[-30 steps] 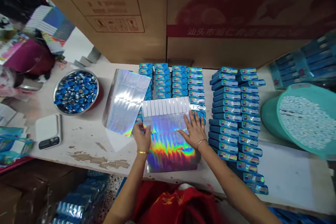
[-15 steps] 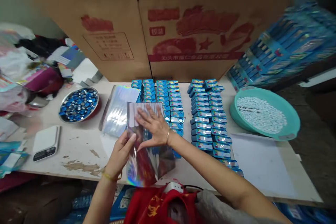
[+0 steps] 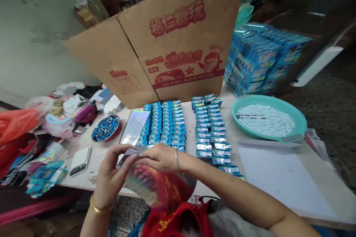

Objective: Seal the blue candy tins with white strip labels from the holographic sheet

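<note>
My left hand (image 3: 115, 172) pinches the top edge of a clear, iridescent plastic bag (image 3: 155, 187) between thumb and fingers. The fingers of my right hand (image 3: 161, 157) are closed on the same edge, close to the left hand's fingertips. The bag hangs down in front of my red top, over the table's front edge, and the red shows through it. Just beyond my hands lies a stack of similar shiny bags (image 3: 135, 127). Rows of small blue boxes (image 3: 167, 122) stand beside that stack.
More blue boxes (image 3: 210, 129) are lined up to the right. A green basin (image 3: 236, 118) holds small white pellets. White paper (image 3: 283, 181) lies in front of it. On the left are a bowl of blue pieces (image 3: 105, 127) and a white scale (image 3: 80, 161). A cardboard box (image 3: 178, 52) stands behind.
My right hand has gone from lying spread on the bag to pinching its top edge. The bag has come nearer my body, and the camera view has tilted up.
</note>
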### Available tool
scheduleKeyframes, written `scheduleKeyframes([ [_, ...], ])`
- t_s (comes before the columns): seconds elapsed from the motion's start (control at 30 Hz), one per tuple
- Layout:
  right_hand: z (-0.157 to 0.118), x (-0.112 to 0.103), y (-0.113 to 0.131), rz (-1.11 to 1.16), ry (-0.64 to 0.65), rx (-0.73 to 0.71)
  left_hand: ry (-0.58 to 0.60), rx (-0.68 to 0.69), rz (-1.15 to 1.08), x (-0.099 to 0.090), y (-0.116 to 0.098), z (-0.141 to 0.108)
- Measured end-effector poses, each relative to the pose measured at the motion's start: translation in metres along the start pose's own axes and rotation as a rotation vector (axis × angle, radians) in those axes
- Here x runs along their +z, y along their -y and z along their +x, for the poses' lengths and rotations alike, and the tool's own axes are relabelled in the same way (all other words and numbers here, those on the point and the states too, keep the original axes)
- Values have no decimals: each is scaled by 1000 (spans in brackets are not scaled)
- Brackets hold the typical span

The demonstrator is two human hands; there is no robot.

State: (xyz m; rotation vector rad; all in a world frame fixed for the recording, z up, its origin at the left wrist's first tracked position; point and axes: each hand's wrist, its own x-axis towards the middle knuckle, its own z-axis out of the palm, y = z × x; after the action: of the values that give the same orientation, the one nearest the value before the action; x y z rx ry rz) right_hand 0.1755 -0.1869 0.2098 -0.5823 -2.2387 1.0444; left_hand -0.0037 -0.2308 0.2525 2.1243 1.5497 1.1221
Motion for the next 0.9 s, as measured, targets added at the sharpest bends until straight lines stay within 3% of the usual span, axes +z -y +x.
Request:
scheduleKeyframes([
  [0.17,-22,-12,-10,4,34,100,-119,-59,-142,0,-4,8],
  [0.37,-4,-5,-16,-96,44,110,232,55,45,4,4,26],
  [0.47,19,0,-16,-116,40,112,228,84,95,-6,18,37],
  [0.57,34,-3,-31,-153,26,143,57,-9,124,-29,53,49],
  [0.63,38,-4,-50,-187,59,201,-43,-134,127,-42,90,55],
  [0.7,39,1,-75,-227,96,282,-74,-242,122,-41,132,54],
  [0.8,46,21,-108,-352,140,461,-44,-296,240,-11,188,43],
  [0.9,60,44,-131,-443,245,556,63,-162,406,40,218,29],
])
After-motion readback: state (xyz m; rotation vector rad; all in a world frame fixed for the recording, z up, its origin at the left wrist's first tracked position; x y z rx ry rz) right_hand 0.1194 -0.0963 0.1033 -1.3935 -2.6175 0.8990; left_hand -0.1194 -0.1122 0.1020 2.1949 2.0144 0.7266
